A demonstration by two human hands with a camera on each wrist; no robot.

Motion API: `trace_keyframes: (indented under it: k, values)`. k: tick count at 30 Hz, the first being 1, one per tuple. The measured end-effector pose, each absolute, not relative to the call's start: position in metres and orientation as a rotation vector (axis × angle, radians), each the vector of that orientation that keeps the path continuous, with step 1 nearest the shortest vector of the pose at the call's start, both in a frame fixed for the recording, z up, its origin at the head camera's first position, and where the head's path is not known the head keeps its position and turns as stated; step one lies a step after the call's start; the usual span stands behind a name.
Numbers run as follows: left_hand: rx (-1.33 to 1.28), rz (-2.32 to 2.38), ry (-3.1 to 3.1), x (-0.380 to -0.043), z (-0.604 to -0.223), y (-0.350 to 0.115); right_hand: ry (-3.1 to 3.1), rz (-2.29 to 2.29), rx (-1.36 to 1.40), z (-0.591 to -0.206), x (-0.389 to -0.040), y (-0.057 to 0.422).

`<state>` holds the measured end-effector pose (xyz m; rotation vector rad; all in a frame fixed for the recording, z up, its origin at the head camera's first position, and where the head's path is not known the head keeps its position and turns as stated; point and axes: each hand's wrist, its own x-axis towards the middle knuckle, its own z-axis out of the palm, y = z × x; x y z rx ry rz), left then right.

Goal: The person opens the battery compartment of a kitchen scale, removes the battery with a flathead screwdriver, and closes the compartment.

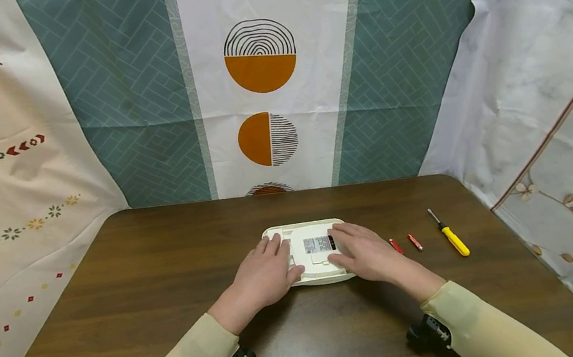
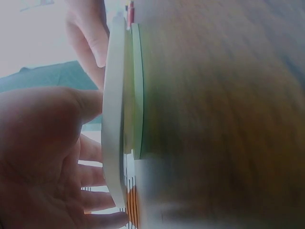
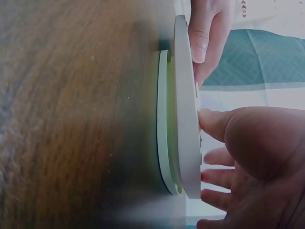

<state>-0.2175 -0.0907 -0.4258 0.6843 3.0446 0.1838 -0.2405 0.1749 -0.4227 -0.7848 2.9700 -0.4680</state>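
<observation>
A flat white device (image 1: pixel 304 259), resembling a digital scale, lies underside up on the table, showing a printed label (image 1: pixel 318 244) and a small cover. Both wrist views show its white body (image 2: pixel 113 109) over a pale green plate (image 3: pixel 163 124), with a narrow gap between them. On its left part rests my left hand (image 1: pixel 264 275), fingers extended and thumb at the near side. My right hand (image 1: pixel 365 251) lies over the right part, its thumb near the label's lower edge and fingers spread. The palms of both hands are raised above the device in the wrist views.
Two small red batteries, one (image 1: pixel 415 242) in full view and another (image 1: pixel 395 246) partly behind my right hand, lie right of the device. Farther right is a yellow-handled screwdriver (image 1: pixel 454 241). Patterned curtains (image 1: pixel 137 102) hang behind the brown wooden table (image 1: pixel 164 262).
</observation>
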Motion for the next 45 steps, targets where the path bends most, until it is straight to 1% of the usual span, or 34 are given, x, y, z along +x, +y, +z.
trace_keyframes:
  k: [32, 45]
  values:
    - [0.681, 0.165, 3.060, -0.2197, -0.4268, -0.0897, 3.013, -0.460, -0.759, -0.4218, -0.2447, 0.1714]
    - [0.674, 0.180, 3.055, -0.2183, -0.4269, -0.0897, 3.019, -0.433, -0.809, -0.4262, -0.2396, 0.1749]
